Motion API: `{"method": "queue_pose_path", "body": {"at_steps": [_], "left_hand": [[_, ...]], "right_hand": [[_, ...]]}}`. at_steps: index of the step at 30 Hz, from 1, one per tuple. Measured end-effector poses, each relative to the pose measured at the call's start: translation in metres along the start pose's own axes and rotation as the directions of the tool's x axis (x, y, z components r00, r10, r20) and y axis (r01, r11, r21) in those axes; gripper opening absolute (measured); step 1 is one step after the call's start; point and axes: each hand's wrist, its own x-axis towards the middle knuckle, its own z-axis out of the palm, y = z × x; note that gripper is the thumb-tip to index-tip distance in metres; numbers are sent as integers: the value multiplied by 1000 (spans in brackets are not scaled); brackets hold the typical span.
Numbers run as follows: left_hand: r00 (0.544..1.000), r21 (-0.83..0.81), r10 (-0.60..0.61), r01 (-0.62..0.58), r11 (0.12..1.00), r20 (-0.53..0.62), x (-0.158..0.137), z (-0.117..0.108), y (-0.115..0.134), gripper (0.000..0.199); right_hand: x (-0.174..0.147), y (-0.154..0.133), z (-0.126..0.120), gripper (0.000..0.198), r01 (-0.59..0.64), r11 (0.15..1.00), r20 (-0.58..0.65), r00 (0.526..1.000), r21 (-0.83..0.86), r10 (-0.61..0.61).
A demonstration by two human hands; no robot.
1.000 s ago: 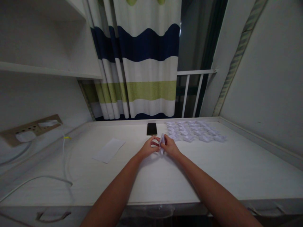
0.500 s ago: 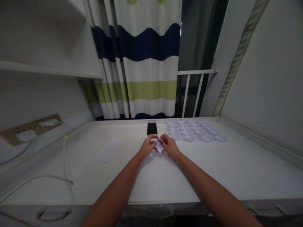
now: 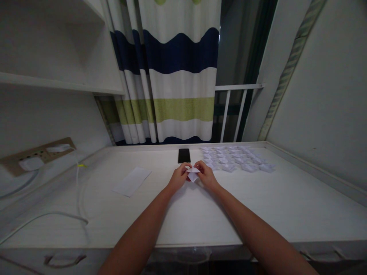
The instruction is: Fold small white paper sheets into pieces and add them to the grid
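From my end I have the left hand (image 3: pixel 179 177) and the right hand (image 3: pixel 207 178) close together over the middle of the desk (image 3: pixel 200 221), with one small folded paper (image 3: pixel 192 177) between them. Each hand has its fingertips pinched on one side of it; exactly how the fingers sit behind it I cannot tell. The paper shows a pale, wide band across the top and a pointed part below. It lies just on the near side of the phone (image 3: pixel 184 156), and whether its lower tip touches the desk I cannot make out.

I judge the step in hand to be folding or opening out this piece. The next move, as I read it, calls for a light, even grip on both sides, so the layers part along their creases without tearing or slipping.

Beyond the right hand and to its right lie rows of folded pieces (image 3: pixel 236 158), looking much like this one. A flat sheet (image 3: pixel 132 181) lies well apart to the left.

As for brands or labels, I can read none: the phone's screen is dark, the sheet looks blank, and I make out no lettering on the sockets (image 3: pixel 43 154) or the striped curtain (image 3: pixel 183 53).
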Motion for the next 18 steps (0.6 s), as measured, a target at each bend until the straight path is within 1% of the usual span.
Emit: {"method": "queue_pose_path", "body": {"at_steps": [5, 9, 13, 18], "left_hand": [[999, -104, -20, 16, 994, -38, 0, 2, 8, 13], [998, -162, -35, 26, 986, -54, 1, 2, 9, 12], [997, -190, -44, 31, 981, -65, 2, 0, 7, 13], [994, -212, -51, 30, 977, -94, 3, -3, 7, 16]], "right_hand": [[2, -1, 1, 9, 3, 994, -30, 1000, 113, 1], [3, -1, 3, 12, -8, 978, -37, 999, 208, 16], [4, -2, 2, 17, -45, 959, -10, 999, 278, 50], [5, -6, 0, 23, -90, 932, 62, 995, 351, 73]]}}
